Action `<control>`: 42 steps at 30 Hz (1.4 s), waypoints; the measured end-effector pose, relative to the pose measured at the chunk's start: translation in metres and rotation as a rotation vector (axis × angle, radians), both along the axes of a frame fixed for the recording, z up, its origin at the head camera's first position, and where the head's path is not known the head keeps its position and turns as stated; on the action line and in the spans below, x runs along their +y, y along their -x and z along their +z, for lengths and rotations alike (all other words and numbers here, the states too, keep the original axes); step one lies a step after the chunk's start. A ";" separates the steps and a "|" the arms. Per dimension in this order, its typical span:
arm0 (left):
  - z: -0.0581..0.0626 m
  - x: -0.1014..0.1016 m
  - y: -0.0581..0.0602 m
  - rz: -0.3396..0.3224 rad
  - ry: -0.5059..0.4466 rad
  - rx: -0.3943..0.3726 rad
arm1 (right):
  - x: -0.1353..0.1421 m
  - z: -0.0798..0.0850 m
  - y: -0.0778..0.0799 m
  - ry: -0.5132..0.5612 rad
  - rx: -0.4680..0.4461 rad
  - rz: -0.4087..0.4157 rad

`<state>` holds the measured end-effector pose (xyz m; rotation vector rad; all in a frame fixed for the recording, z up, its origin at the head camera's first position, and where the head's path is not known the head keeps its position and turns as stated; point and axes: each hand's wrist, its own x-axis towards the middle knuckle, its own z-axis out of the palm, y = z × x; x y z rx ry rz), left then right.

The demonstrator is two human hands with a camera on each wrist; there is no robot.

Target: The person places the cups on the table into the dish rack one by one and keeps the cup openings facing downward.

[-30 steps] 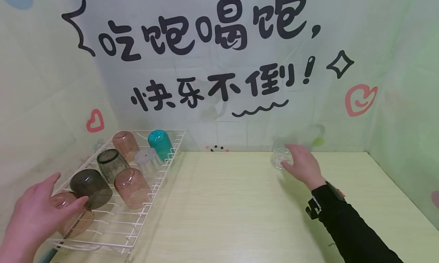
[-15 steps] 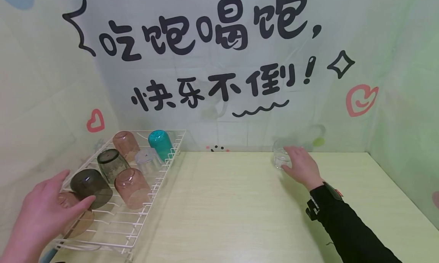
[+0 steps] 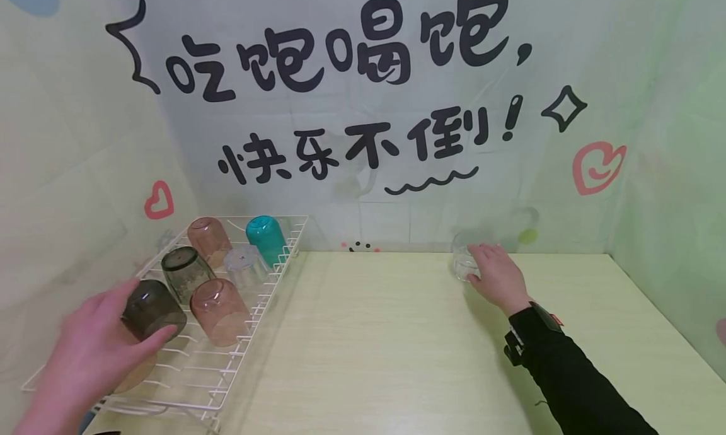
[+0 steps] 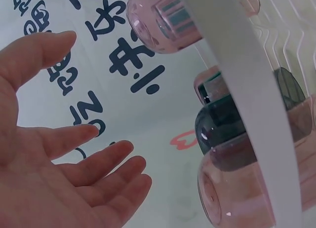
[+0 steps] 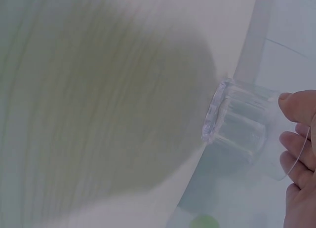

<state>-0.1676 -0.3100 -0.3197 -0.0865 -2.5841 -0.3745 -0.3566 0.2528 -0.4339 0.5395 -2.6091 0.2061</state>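
In the head view my left hand (image 3: pixel 93 343) is over the near left of a white wire rack (image 3: pixel 210 391), thumb and fingers spread around a dark grey cup (image 3: pixel 153 306). The left wrist view shows those fingers relaxed and apart from the cups. Partly behind the hand sits an amber-pink cup (image 3: pixel 138 375). Far across the table, my right hand (image 3: pixel 501 280) is at a clear glass (image 3: pixel 464 265) standing upright. Its thumb and curled fingers lie around the glass's upper part in the right wrist view; how firmly they grip is unclear.
More upside-down cups stand in the rack: a pink one (image 3: pixel 218 312), a greenish-grey one (image 3: pixel 184 274), a clear one (image 3: pixel 245 265), a teal one (image 3: pixel 266 239) and a far pink one (image 3: pixel 208 239). A printed curtain (image 3: pixel 340 214) backs the wooden table (image 3: pixel 363 347).
My left hand has moved right and slightly up, from beside the near pink cup to the dark grey cup. My right hand has shifted slightly; the clear glass stays in place.
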 end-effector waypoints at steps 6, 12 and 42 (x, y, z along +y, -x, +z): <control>0.001 0.010 0.000 -0.011 -0.006 -0.044 | -0.003 -0.001 0.000 0.010 0.060 -0.010; 0.003 0.018 0.000 -0.019 0.004 -0.080 | -0.005 -0.003 0.001 0.007 0.082 -0.040; 0.011 0.060 0.007 -0.154 0.036 -0.053 | -0.004 -0.007 -0.013 0.142 0.166 -0.115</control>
